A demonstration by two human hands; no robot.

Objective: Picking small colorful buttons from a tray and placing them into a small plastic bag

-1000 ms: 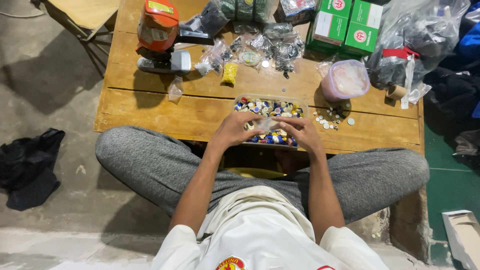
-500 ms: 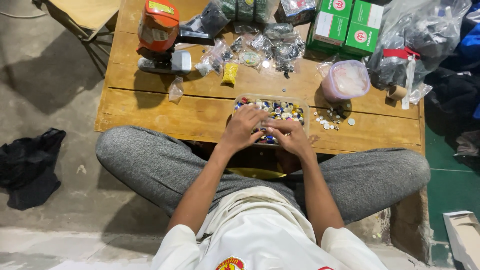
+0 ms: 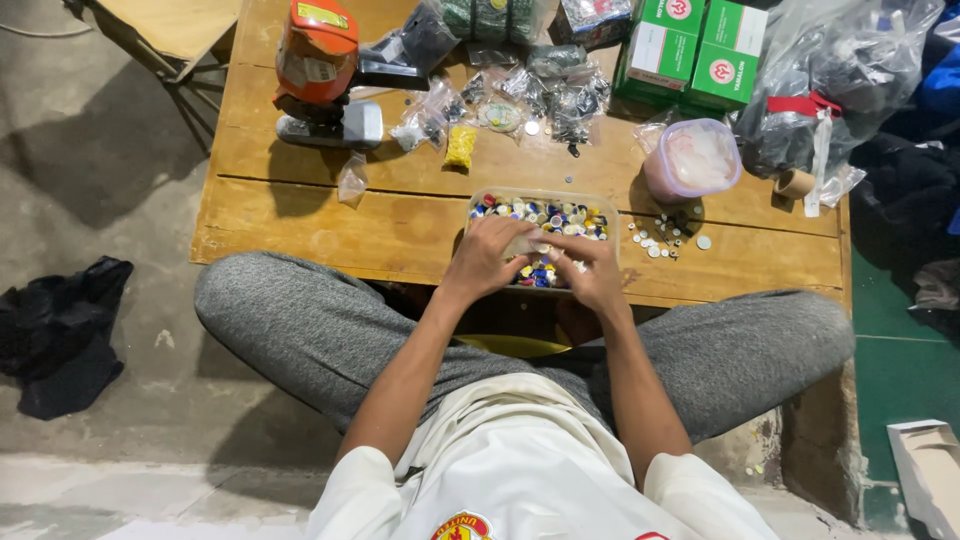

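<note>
Two hands over one clear tray [image 3: 482, 196] of coloured buttons, left hand [image 3: 487, 258] and right hand [image 3: 590, 272] pinched narrow together on something too small to tell, two green boxes [image 3: 700, 50] at far table edge [image 3: 400, 268], bare wood left of tray.

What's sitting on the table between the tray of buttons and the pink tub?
In the head view, a scatter of loose white buttons lies on the wood between the tray and the pink tub.
</note>
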